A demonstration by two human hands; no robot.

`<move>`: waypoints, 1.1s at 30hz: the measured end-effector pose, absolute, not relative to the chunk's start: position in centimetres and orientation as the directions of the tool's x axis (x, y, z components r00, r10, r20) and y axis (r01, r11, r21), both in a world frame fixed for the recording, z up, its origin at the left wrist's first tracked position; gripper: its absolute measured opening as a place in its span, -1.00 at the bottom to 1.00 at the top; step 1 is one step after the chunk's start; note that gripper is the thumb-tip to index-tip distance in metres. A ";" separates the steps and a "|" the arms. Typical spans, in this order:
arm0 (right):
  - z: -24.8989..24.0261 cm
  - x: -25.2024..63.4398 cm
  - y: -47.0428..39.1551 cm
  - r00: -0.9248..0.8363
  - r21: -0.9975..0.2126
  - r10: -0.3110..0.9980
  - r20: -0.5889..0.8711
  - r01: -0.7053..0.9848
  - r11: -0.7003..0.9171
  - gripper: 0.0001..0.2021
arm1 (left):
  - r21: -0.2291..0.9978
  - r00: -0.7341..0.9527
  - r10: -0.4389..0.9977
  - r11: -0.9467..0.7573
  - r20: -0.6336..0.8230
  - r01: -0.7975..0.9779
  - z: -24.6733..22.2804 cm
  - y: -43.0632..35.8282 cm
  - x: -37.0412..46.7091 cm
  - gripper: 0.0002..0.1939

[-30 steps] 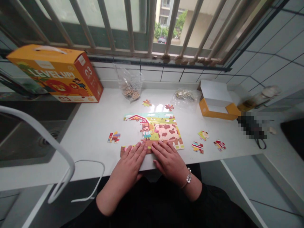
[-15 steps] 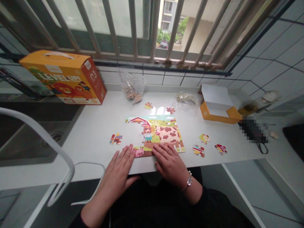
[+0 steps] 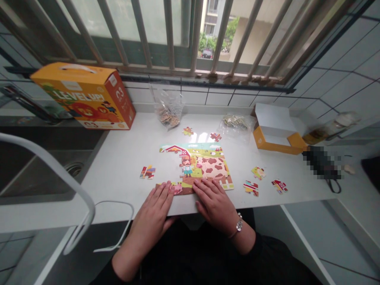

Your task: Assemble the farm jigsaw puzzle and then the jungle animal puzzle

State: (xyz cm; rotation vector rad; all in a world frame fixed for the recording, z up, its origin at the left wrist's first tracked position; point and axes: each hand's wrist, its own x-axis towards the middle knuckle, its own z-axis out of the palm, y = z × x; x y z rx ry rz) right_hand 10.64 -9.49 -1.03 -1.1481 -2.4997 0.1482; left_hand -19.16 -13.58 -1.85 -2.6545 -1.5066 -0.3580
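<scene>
A partly joined farm jigsaw puzzle (image 3: 212, 168), showing a cow, a farmer and a barn roof, lies flat on the white counter, with a gap at its left side. Fingers stretched out, my left hand (image 3: 156, 209) rests on the puzzle's lower left corner beside the pink pig and covers part of it. My right hand (image 3: 213, 200) lies flat with its fingertips over the bottom edge below the cow. Loose puzzle pieces lie around: one piece (image 3: 147, 171) to the left, a barn piece (image 3: 279, 186), a striped piece (image 3: 251, 188) and a yellow piece (image 3: 259, 172) to the right.
Two more pieces lie behind the puzzle, near a bag of brown pieces (image 3: 168, 114) and another clear bag (image 3: 236, 122). An orange carton (image 3: 86, 99) stands back left by the sink (image 3: 38, 170). An open box (image 3: 276, 138) sits back right. A white cable (image 3: 80, 202) loops at left.
My left hand has shifted slightly to the right over the puzzle's lower left corner, where more of the edge now shows. The right hand stays in place. The whole view has shifted a little.
</scene>
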 end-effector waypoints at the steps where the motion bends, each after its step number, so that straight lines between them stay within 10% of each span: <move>1: -1.0 10.6 -9.5 -0.593 -0.250 0.748 0.299 0.707 0.661 -0.40 | 0.060 0.495 0.834 -0.523 0.245 0.850 -1.8 -13.6 -19.1 -0.13; 10: -1.1 10.6 -9.4 -0.584 -0.266 0.759 0.288 0.712 0.650 -0.39 | 0.248 0.148 0.868 -0.293 0.474 0.924 -2.5 -9.3 -21.3 -0.37; 18: -1.2 10.6 -9.4 -0.583 -0.275 0.763 0.279 0.713 0.645 -0.38 | 0.233 0.157 0.961 -0.210 0.228 0.949 -1.9 -4.8 -26.8 -0.48; 26: -0.3 13.0 -9.3 -0.562 -0.280 0.749 0.351 0.700 0.657 -0.49 | 0.293 0.114 0.938 -0.215 0.327 0.932 -1.3 -4.5 -26.3 -0.54; 33: 1.1 23.4 -8.9 -0.153 -0.231 0.939 0.306 0.945 0.230 -0.60 | 0.306 0.107 0.932 -0.220 0.346 0.926 -1.6 -4.2 -26.0 -0.56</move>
